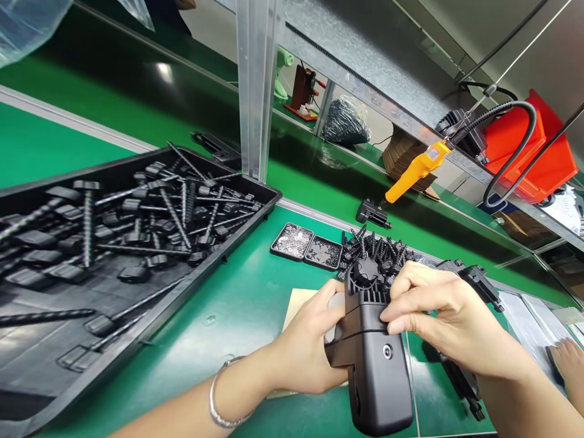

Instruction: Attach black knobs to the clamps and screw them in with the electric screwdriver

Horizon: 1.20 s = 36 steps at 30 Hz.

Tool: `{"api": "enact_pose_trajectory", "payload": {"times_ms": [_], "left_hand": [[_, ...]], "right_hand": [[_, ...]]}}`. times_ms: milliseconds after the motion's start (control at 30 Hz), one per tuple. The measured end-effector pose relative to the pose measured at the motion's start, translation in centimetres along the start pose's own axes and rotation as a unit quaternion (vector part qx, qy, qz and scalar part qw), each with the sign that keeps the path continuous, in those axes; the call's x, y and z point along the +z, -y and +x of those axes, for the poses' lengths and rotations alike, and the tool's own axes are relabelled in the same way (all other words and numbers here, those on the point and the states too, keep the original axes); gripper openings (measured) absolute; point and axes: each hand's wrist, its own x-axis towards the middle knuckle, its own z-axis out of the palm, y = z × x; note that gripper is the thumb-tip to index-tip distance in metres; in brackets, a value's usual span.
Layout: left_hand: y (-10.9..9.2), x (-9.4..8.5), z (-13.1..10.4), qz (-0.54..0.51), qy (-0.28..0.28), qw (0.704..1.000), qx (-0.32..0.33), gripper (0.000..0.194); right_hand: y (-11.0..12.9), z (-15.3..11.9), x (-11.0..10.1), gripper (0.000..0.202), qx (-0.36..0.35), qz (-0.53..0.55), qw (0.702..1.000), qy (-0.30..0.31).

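Observation:
A black plastic device housing (381, 383) is tilted upright in front of me, with a round knob-like part at its top and a small recessed metal-ringed hole on its face. My left hand (308, 340) is wrapped around its left side, and a bracelet (216, 395) circles that wrist. My right hand (442, 310) has thumb and fingers pinched together against the housing's upper right edge. Whatever lies between those fingertips is hidden. Beyond the housing is a pile of black screw-like parts (374, 249). Under my left hand a pale board (296, 301) is partly visible.
At left a large black tray (205, 274) holds many corded black parts. Two small boxes (292, 240) contain tiny hardware. An orange electric screwdriver (417, 167) hangs from a cable. Black assemblies (479, 283) lie at right, near another person's hand (568, 365). A metal post (255, 91) rises behind.

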Motion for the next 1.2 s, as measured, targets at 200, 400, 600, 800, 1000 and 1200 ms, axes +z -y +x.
{"api": "enact_pose_trajectory", "payload": {"times_ms": [200,400,600,800,1000,1200], "left_hand": [[0.0,-0.1,0.1,-0.008,0.000,1.000,-0.001,0.033],[0.0,-0.1,0.2,-0.017,0.002,1.000,-0.001,0.037],[-0.3,-0.2,0.2,-0.028,-0.006,1.000,-0.001,0.036],[-0.5,-0.3,0.3,-0.022,-0.010,1.000,0.004,0.022],[-0.6,-0.3,0.2,-0.006,-0.020,1.000,0.002,0.023],[-0.9,-0.4,0.4,0.000,-0.023,1.000,0.007,0.019]], "right_hand": [[0.6,2.0,-0.6,0.012,0.196,0.129,0.972,0.032],[-0.2,2.8,-0.1,0.033,0.341,0.265,0.902,0.016],[-1.1,2.2,-1.0,0.043,0.356,0.288,0.889,0.008],[-8.2,6.8,-6.6,0.069,0.278,0.101,0.865,-0.406],[-15.5,14.7,-8.8,0.029,0.179,0.142,0.876,-0.424],[-13.4,11.9,-5.3,0.027,-0.009,0.212,0.893,-0.397]]}}
